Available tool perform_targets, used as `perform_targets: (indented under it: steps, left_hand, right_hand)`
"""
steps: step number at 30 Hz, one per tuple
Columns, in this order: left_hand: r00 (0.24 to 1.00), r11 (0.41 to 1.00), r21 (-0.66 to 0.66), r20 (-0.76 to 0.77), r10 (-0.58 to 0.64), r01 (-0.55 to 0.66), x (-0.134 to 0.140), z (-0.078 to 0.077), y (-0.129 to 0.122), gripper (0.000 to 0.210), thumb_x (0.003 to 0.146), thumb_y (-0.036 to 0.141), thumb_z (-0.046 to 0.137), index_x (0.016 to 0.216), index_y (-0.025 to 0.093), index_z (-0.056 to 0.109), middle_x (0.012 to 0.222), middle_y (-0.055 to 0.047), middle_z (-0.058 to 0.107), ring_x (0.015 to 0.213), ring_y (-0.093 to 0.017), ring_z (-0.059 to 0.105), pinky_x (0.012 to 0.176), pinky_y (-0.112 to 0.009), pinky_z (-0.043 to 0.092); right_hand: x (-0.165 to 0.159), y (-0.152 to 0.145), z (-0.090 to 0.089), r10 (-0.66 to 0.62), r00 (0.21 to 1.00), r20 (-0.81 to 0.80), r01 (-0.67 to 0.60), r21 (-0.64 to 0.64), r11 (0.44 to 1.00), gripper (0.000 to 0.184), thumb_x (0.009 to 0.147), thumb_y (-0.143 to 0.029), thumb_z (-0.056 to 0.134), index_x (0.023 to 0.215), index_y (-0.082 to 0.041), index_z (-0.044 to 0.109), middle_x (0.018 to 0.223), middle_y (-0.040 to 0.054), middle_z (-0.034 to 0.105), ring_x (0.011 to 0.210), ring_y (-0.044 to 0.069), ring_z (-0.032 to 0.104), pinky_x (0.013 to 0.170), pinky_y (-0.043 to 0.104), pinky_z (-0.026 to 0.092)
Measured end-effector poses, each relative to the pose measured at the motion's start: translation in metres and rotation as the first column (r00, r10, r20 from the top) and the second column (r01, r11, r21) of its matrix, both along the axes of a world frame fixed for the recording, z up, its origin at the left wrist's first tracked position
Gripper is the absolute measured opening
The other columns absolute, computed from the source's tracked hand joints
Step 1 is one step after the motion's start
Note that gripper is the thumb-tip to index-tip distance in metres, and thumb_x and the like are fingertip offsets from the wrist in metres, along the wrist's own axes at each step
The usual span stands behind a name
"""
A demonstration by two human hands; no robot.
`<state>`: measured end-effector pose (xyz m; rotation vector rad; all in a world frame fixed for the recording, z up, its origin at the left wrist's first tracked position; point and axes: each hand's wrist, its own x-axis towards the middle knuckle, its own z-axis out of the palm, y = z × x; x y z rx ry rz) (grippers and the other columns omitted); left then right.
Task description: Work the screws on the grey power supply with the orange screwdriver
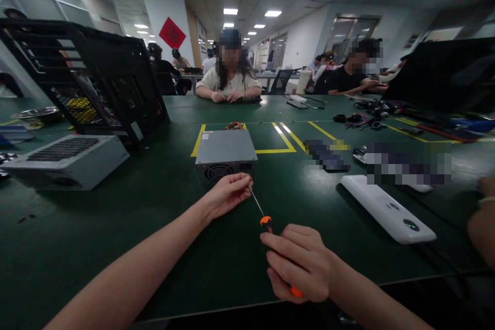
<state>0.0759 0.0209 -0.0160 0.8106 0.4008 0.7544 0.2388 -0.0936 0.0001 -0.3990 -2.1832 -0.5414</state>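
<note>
My right hand point(299, 263) is wrapped round the orange and black handle of a screwdriver point(266, 223). Its thin metal shaft slants up and to the left, and the tip meets the fingertips of my left hand point(230, 195). Those fingers are pinched together; whatever sits between them at the tip is too small to make out. Just behind my left hand, a grey metal power supply point(226, 148) rests on the green table point(170, 258), its fan grille and socket side facing me. My left hand overlaps its lower front edge.
On the left stand a black computer case point(127, 87) and a second power supply point(100, 162). To the right lie a white power bank point(386, 209), a dark phone-like slab point(327, 155) and bundled cables point(361, 119). Another person point(230, 80) sits opposite; someone's arm point(482, 221) shows at the right edge.
</note>
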Motion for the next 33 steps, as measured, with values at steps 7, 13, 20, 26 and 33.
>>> perform_targets:
  steps: [7, 13, 20, 26, 33]
  left_hand:
    - [1.0, 1.0, -0.007, -0.017, 0.022, -0.022, 0.001, 0.0, 0.0, 0.009, 0.072, 0.016, 0.064, 0.073, 0.01, 0.058, 0.071, -0.001, 0.053, 0.06, -0.004, 0.05, 0.055, -0.013, 0.044]
    - [0.996, 0.997, -0.031, -0.053, 0.072, -0.073, 0.003, -0.003, 0.001, 0.012, 0.076, 0.015, 0.06, 0.086, 0.009, 0.062, 0.078, -0.003, 0.057, 0.065, -0.006, 0.055, 0.061, -0.016, 0.047]
    - [0.996, 0.995, -0.064, -0.063, 0.067, -0.071, 0.004, 0.0, 0.001, 0.022, 0.084, 0.023, 0.05, 0.092, 0.007, 0.063, 0.082, -0.007, 0.06, 0.069, -0.008, 0.057, 0.064, -0.017, 0.047]
    - [0.991, 0.996, -0.057, -0.12, 0.055, -0.062, 0.007, -0.003, 0.001, 0.022, 0.084, 0.023, 0.05, 0.094, 0.008, 0.062, 0.083, -0.008, 0.061, 0.071, -0.009, 0.058, 0.065, -0.019, 0.047]
    - [0.988, 0.996, -0.023, -0.129, 0.086, -0.09, 0.007, -0.004, 0.0, 0.021, 0.082, 0.014, 0.048, 0.101, 0.012, 0.058, 0.095, -0.01, 0.061, 0.076, -0.012, 0.06, 0.067, -0.022, 0.047]
  right_hand:
    - [-0.001, 0.003, -0.002, -0.049, 0.997, 0.064, 0.045, 0.062, 0.997, 0.006, 0.067, -0.017, 0.055, 0.066, -0.013, 0.059, 0.071, 0.0078, 0.067, 0.047, 0.01, 0.05, 0.04, 0.024, 0.037]
    - [-0.001, 0.005, -0.006, -0.096, 0.992, 0.081, 0.093, 0.042, 0.995, 0.006, 0.068, -0.017, 0.055, 0.069, -0.013, 0.059, 0.074, 0.0069, 0.067, 0.05, 0.011, 0.051, 0.042, 0.024, 0.038]
    - [0.002, 0.006, -0.009, -0.101, 0.992, 0.069, 0.1, 0.029, 0.995, 0.006, 0.066, -0.017, 0.056, 0.07, -0.013, 0.058, 0.076, 0.0072, 0.067, 0.05, 0.011, 0.05, 0.043, 0.024, 0.038]
    - [0.005, 0.011, -0.009, -0.149, 0.988, 0.04, 0.149, 0.006, 0.989, 0.003, 0.067, -0.016, 0.055, 0.07, -0.014, 0.057, 0.076, 0.0062, 0.066, 0.053, 0.011, 0.052, 0.045, 0.024, 0.039]
    - [0.006, 0.022, -0.006, -0.201, 0.978, 0.051, 0.202, -0.029, 0.979, 0.003, 0.07, -0.015, 0.053, 0.069, -0.015, 0.055, 0.075, 0.0051, 0.065, 0.055, 0.011, 0.052, 0.047, 0.024, 0.038]
